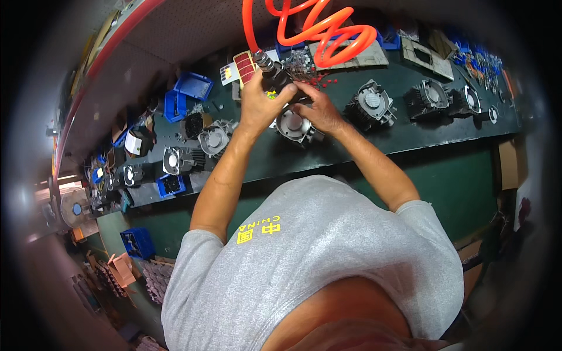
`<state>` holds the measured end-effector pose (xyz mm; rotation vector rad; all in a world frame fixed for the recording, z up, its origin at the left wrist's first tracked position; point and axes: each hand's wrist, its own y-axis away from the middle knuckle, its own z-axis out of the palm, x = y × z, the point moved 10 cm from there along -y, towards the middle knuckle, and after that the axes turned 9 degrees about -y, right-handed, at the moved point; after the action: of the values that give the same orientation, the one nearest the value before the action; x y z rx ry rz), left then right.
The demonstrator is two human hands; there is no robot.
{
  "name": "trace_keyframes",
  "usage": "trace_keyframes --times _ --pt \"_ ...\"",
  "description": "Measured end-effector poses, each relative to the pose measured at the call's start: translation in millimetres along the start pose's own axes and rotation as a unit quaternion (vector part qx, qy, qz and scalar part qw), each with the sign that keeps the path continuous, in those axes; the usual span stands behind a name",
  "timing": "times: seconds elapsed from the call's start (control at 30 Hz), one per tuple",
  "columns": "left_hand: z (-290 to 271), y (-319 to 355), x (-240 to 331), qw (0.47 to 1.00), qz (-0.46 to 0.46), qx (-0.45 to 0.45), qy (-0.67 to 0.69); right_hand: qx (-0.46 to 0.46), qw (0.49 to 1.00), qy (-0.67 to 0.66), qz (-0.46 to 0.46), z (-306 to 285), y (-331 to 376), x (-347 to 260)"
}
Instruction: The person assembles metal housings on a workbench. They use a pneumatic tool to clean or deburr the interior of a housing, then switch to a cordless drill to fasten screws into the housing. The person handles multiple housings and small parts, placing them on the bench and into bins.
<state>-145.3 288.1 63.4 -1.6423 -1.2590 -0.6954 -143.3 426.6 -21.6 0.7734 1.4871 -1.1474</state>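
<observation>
My left hand (261, 106) is wrapped round a black air tool (277, 76). A metal coupling joins the tool to an orange coiled hose (345, 32) hanging from above. Close beside it, my right hand (321, 111) has its fingers curled in at the tool's lower end, over a metal motor or pump housing (293, 124). What the right fingertips pinch is hidden. The housing stands on the dark green bench, its round silvery face upward, with my hands covering its far side.
More housings line the bench (257, 164): one (213, 138) to the left, another (372, 104) to the right, several beyond. Blue bins (196, 86) and a red label sheet (244, 67) lie at the back left. Small red parts (324, 81) lie behind my hands.
</observation>
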Motion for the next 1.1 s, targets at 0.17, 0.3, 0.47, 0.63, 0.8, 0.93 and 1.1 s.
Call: trace_keyframes --times 0.17,0.3,0.47,0.63,0.8,0.93,1.1 --pt "-29 20 25 0.984 0.061 0.097 -0.14 -0.005 0.999 -0.011 0.043 -1 2 17" --pt "-35 22 43 0.969 0.109 0.11 -0.195 -0.004 0.994 -0.075 0.081 -2 2 31" --pt "-32 25 56 0.953 0.156 0.087 -0.246 -0.006 0.993 -0.106 0.044 -4 2 38" --pt "-27 17 49 0.948 0.094 0.058 -0.299 0.001 0.994 -0.1 0.054 -5 -1 33" --pt "-26 8 -5 0.996 -0.046 0.034 -0.073 -0.008 0.996 -0.077 0.049 -3 -4 29" --pt "-4 13 -33 0.972 -0.166 -0.024 0.165 -0.011 0.995 -0.084 0.054 -2 -3 25" --pt "-10 9 -29 0.987 -0.106 0.007 0.118 -0.011 0.995 -0.092 0.048 -4 -1 24"
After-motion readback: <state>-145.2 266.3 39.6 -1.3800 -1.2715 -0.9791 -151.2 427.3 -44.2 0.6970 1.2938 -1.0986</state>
